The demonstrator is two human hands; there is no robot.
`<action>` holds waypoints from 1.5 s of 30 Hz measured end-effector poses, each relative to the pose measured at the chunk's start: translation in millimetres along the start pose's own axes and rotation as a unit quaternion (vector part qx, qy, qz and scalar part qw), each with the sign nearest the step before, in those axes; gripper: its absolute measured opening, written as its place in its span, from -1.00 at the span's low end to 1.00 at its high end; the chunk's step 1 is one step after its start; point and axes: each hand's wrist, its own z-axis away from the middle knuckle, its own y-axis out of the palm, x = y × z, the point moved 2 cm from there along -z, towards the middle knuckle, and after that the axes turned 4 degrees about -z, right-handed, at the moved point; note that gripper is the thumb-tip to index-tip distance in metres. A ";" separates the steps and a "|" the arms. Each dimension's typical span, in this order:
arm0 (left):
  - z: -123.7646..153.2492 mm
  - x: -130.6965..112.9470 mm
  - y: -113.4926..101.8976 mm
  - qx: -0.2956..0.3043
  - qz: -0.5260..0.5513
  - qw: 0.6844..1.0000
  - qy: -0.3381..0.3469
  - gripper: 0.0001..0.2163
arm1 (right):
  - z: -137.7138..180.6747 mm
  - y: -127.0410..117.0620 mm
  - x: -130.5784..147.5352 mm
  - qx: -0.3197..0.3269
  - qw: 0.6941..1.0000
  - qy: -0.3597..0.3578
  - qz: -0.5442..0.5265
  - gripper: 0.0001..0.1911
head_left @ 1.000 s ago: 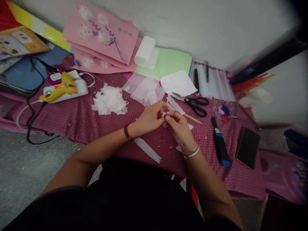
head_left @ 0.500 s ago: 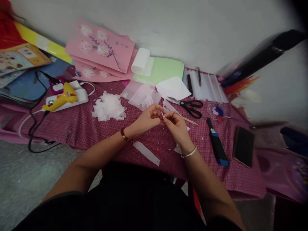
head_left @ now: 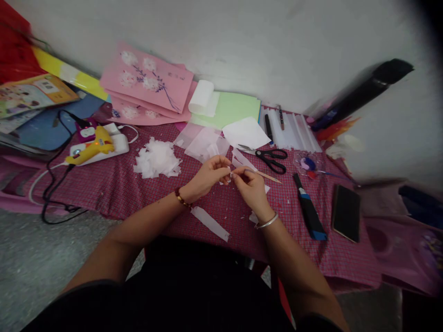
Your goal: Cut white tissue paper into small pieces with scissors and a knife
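Observation:
My left hand (head_left: 210,177) and my right hand (head_left: 252,186) meet over the table, fingertips almost touching. Both are closed in a pinch around a small piece of white paper (head_left: 230,174), mostly covered by the fingers. A pale pointed wooden stick (head_left: 270,177) shows just beyond my right hand; whether it lies on the cloth or is held, I cannot tell. Left of my hands is a heap of cut white paper pieces (head_left: 157,159). One white paper strip (head_left: 211,224) lies near my left wrist. Black-handled scissors (head_left: 272,159) rest behind my right hand.
A yellow glue gun (head_left: 92,148) sits on a white power strip (head_left: 121,144) at left, cables hanging down. Pink cards (head_left: 173,87), a white roll (head_left: 201,97) and green paper (head_left: 238,108) line the wall. At right are a black-and-blue tool (head_left: 310,214) and a phone-like dark slab (head_left: 347,212).
The view has shifted slightly, so the table things appear a little lower. My hands stay together, with small finger movements around the white paper piece.

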 end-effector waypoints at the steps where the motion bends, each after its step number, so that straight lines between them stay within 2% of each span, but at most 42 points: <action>1: -0.4 0.1 -0.1 0.002 0.010 1.000 -0.004 -0.78 | 0.1 0.0 0.3 0.000 1.000 0.000 0.003 -0.89; 4: -0.6 -1.1 0.0 -0.003 0.021 1.000 -0.007 -0.73 | -0.2 -0.7 2.0 -0.010 1.000 -0.001 0.012 -0.88; 7: 0.0 -1.9 -1.3 -0.023 -0.002 0.999 -0.029 -0.83 | -0.5 -2.4 4.6 -0.022 0.999 -0.005 0.025 -0.88; 9: 0.4 -1.2 -2.1 -0.011 -0.030 0.998 -0.060 -0.88 | -0.4 -3.7 6.2 -0.027 0.999 -0.009 0.035 -0.89; 12: 1.3 -1.0 -2.1 0.024 -0.055 0.994 -0.092 -0.76 | 0.1 -5.3 7.4 -0.030 0.998 -0.017 0.049 -0.89; 14: 2.2 -2.4 -1.6 0.030 -0.071 0.993 -0.093 -0.73 | 0.8 -5.4 7.7 -0.025 0.997 -0.029 0.060 -0.89; 19: 3.7 -4.9 0.9 0.050 -0.107 0.989 -0.094 -0.82 | 2.2 -3.7 7.8 -0.010 0.996 -0.056 0.075 -0.86; 27: 3.9 -4.7 1.5 0.069 -0.107 0.990 -0.063 -0.80 | 0.4 -2.5 5.1 -0.030 0.998 0.032 -0.043 -0.94; 32: 1.6 -3.4 -1.4 0.063 -0.099 0.992 -0.056 -0.87 | -3.5 -3.4 -6.5 -0.039 0.984 0.098 -0.143 -0.92; 36: -6.4 -6.5 -14.2 0.047 -0.129 0.988 -0.066 -0.91 | -8.9 -14.5 -20.9 -0.067 0.964 0.144 -0.211 -0.88; 39: -11.5 -16.1 -30.2 0.079 -0.172 0.979 -0.072 -0.93 | -16.0 -31.4 -33.0 -0.114 0.940 0.162 -0.279 -0.88; 42: -14.3 -27.5 -49.9 0.109 -0.277 0.954 -0.047 -0.92 | -24.4 -54.7 -42.4 -0.183 0.908 0.156 -0.343 -0.87; 43: -15.2 -30.4 -57.1 0.093 -0.329 0.939 -0.032 -0.91 | -27.0 -63.1 -43.8 -0.202 0.903 0.148 -0.349 -0.86; 45: -17.5 -34.0 -71.1 0.022 -0.435 0.900 0.004 -0.85 | -30.7 -78.9 -43.4 -0.236 0.895 0.130 -0.354 -0.86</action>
